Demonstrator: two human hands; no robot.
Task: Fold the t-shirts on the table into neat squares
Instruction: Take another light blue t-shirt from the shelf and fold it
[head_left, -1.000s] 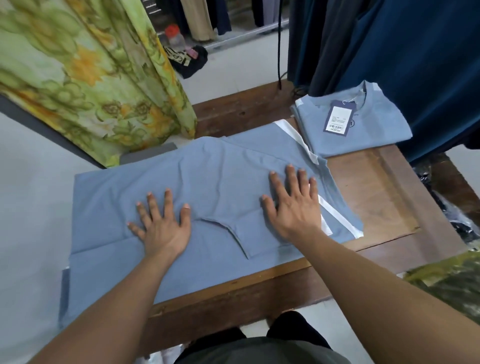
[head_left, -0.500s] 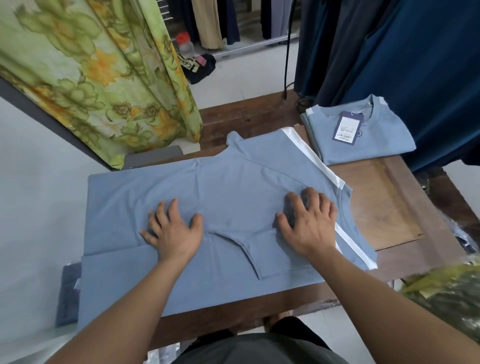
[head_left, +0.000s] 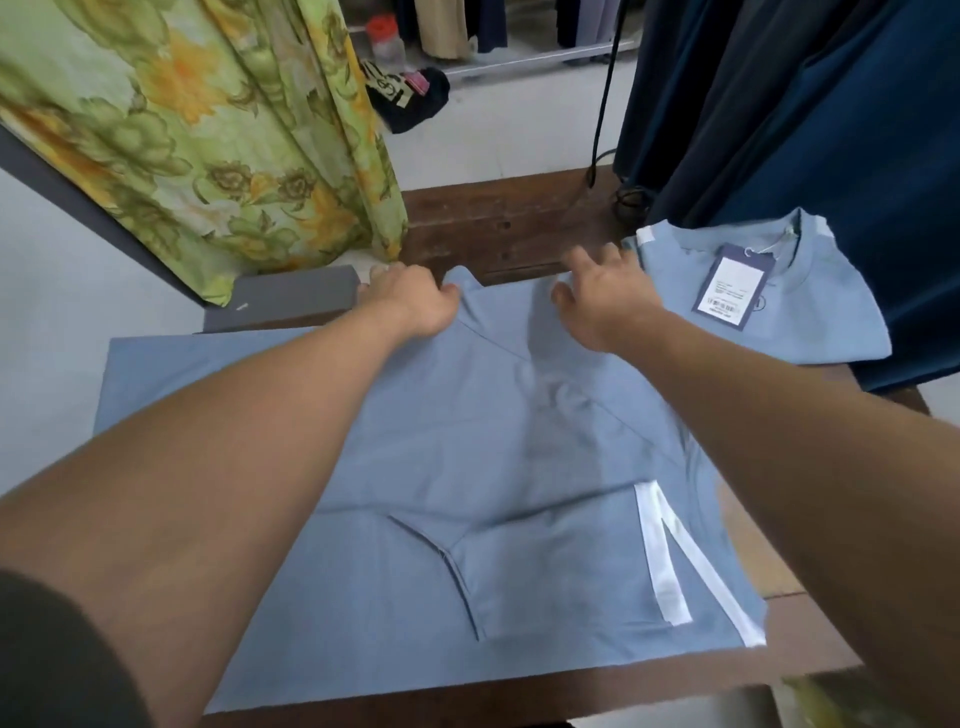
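A blue-grey t-shirt (head_left: 467, 467) with white stripes lies spread across the wooden table (head_left: 519, 228), its near sleeve folded inward. My left hand (head_left: 415, 301) grips the shirt's far edge with curled fingers. My right hand (head_left: 602, 296) is at the same far edge a little to the right; its fingers are spread and blurred, and no grip shows. At the back right lies a second blue-grey t-shirt (head_left: 810, 322), folded into a square with a hang tag (head_left: 732, 286) on top.
A green floral cloth (head_left: 208, 145) hangs at the back left, down to the table's edge. Dark blue garments (head_left: 805, 130) hang at the back right, over the folded shirt. A grey flat object (head_left: 291, 296) lies behind the shirt's left part. A black cable (head_left: 602, 104) hangs down.
Both hands have left the middle of the shirt, where they pressed flat, and have reached to its far edge. The left hand has taken hold of that edge.
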